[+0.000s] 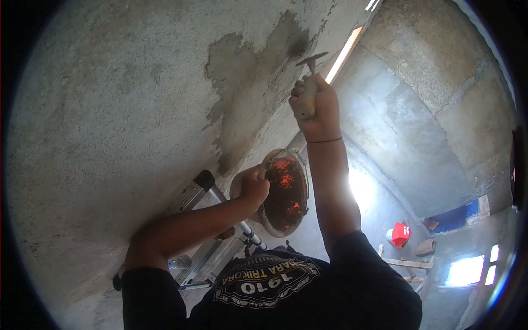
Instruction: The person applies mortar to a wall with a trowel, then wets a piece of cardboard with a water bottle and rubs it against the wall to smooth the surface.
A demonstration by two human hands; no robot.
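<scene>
My right hand (pixel 322 107) is wrapped round the thick handle of a trowel (pixel 307 105), raised close to the wall. The trowel's blade shows nearly edge-on beyond my fist, beside a dark damp patch of mortar (pixel 236 69) on the rough grey wall (pixel 126 99). Lower down, my left hand (pixel 256 190) grips the rim of a bucket (pixel 294 228), which is tilted so its mouth faces me. Inside the bucket the surface is dark, with bright orange-red patches showing. Part of my left hand's fingers is hidden behind the rim.
A metal ladder (pixel 247 234) stands against the wall below my left arm. A narrow bright opening (pixel 344 55) runs along the wall's edge. At the lower right are a red item (pixel 401 235), a wooden frame (pixel 407 264) and a bright window (pixel 465 271).
</scene>
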